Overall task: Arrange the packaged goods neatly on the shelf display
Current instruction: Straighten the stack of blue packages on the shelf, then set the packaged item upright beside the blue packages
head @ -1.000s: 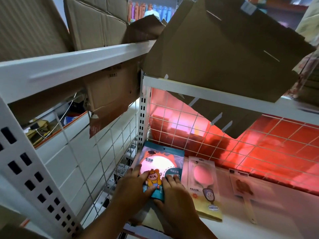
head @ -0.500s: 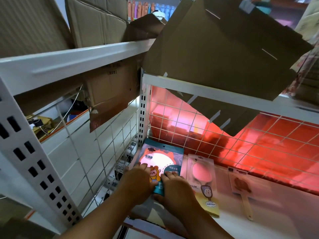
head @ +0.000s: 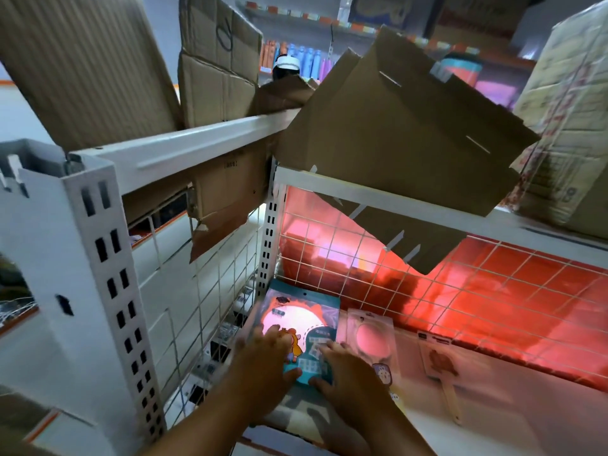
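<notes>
The teal package (head: 301, 320) lies flat in the back-left corner of the shelf (head: 493, 419), against the wire grid (head: 427, 291); my left hand (head: 263, 360) and right hand (head: 352, 370) grip its near end, fingers on top, thumbs at the edge; a pink-disc pack (head: 371, 337) lies just beside it.

two bare hands (head: 263, 353); bare forearms (head: 210, 419)
</notes>
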Demonstrator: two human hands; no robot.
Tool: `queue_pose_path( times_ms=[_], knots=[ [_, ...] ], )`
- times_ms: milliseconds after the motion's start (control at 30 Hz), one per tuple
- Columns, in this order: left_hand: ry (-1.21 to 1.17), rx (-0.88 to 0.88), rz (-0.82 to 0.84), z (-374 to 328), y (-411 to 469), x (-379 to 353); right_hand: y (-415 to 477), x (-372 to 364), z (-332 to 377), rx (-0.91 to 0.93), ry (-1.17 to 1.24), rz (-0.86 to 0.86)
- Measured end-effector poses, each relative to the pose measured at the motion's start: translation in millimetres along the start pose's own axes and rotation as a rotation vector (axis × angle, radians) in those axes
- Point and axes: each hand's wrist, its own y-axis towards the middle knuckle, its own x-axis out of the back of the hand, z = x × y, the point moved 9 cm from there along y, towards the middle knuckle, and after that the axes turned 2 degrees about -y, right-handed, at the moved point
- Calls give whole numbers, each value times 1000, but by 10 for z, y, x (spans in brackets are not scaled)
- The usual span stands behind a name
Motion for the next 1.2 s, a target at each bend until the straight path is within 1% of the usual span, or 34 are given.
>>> queue_pose_path(
  times_ms=[133,233,300,433,533,633,733,867,1100,1200],
  knots=[
    [-77,-81,-13,-342,59,222,-203,162,-110,-91,-19,-51],
    [-142,-147,-18,-735,87,419,-413,335,-255,-134,-84,-85],
    [-188,-197,-44,-990,77,551,-573,451,-383,-171,-82,-114],
    [-278,-325,-111,-1554,51,801,-1001,801,-714,-271,-49,-221],
    [-327,-421,-157,-2038,-43,987,-1354,1121,-925,-310,-39,-310],
    [-292,-521,-185,-2670,-215,1126,-1817,1517,-1174,-341,-30,-400],
    [-276,-645,-159,-3468,-402,1126,-2530,1930,-1659,-447,12,-530],
    [-295,-788,-144,-4603,-765,1154,-3674,2414,-2313,-550,-50,-635],
    [-400,-965,-158,-6597,-1531,1206,-5993,3142,-3151,-740,-165,-829],
    [-466,-1013,-164,-7303,-1849,1194,-6793,3330,-3388,-835,-214,-888]
  ],
)
